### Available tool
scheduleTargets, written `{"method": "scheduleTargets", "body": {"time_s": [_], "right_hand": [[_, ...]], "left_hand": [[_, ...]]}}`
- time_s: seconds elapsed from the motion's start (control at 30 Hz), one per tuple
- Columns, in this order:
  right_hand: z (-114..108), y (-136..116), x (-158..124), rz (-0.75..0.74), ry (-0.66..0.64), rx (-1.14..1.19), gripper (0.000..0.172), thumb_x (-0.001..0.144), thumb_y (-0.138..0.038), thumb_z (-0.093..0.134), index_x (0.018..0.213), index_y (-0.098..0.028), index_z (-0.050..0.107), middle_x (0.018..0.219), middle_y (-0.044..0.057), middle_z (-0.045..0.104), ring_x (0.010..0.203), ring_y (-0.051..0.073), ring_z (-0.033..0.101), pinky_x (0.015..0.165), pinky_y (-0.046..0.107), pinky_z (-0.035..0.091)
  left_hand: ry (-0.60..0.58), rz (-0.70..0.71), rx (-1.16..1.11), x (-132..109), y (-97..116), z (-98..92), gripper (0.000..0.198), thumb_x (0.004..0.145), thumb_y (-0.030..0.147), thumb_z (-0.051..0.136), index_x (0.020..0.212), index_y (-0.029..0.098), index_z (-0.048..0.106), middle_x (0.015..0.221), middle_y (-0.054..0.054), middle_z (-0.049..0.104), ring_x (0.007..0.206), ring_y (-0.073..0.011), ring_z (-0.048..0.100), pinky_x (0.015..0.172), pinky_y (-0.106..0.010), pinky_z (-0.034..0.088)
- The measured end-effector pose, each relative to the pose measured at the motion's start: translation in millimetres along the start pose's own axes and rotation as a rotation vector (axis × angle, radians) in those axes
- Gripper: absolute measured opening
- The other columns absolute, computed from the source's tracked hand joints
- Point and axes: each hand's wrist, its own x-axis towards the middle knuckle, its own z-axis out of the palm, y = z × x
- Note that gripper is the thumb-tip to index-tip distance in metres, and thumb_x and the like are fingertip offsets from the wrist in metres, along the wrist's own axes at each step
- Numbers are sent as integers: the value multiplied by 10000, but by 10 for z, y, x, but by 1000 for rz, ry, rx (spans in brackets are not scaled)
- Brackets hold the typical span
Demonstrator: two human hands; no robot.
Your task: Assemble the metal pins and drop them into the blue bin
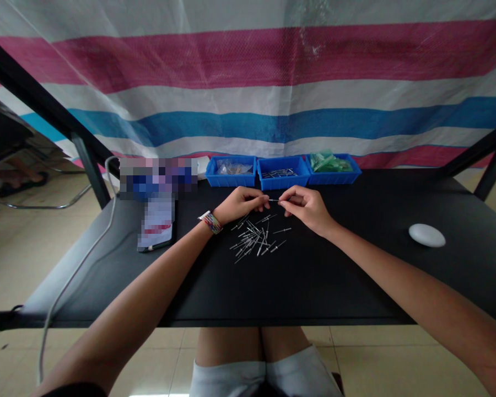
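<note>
A thin metal blind rivet is stretched between my two hands, just in front of the middle bin. My left hand, with a patterned band at its wrist, pinches one end. The other end sits between the thumb and fingertips of my right hand; the fingers partly hide both ends. Below the hands, a loose pile of similar blind rivets lies on the black table. More of these rivets lie in the middle blue bin.
The left blue bin holds clear plastic bags, the right blue bin green ones. A phone and a white cable are at left. A white mouse lies at right. Behind hangs a striped sheet.
</note>
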Motion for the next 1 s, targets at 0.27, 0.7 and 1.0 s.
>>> {"method": "scheduleTargets", "body": {"time_s": [0.27,0.7,1.0], "right_hand": [[-66,-20,85,-45,261,13,261,866,-441,812,916,-201,721,922,39,749,558,129,689,527,274,573],[-305,68,257,18,195,-45,498,875,-336,685,1361,-235,729,1438,118,706,672,149,763,571,292,630],[-185,19,133,-88,207,-159,201,909,-354,665,1015,-215,764,1098,67,754,629,147,691,586,315,566]], "left_hand": [[43,-49,-56,-3,63,0,408,993,478,621,849,131,781,755,-61,739,658,-130,655,635,-222,506],[48,-49,-73,6,73,-2,345,971,404,608,837,132,772,757,-61,740,658,-134,655,645,-234,516],[40,-37,-78,4,59,-10,308,960,370,609,853,129,768,723,-44,723,651,-132,654,638,-227,511]]}}
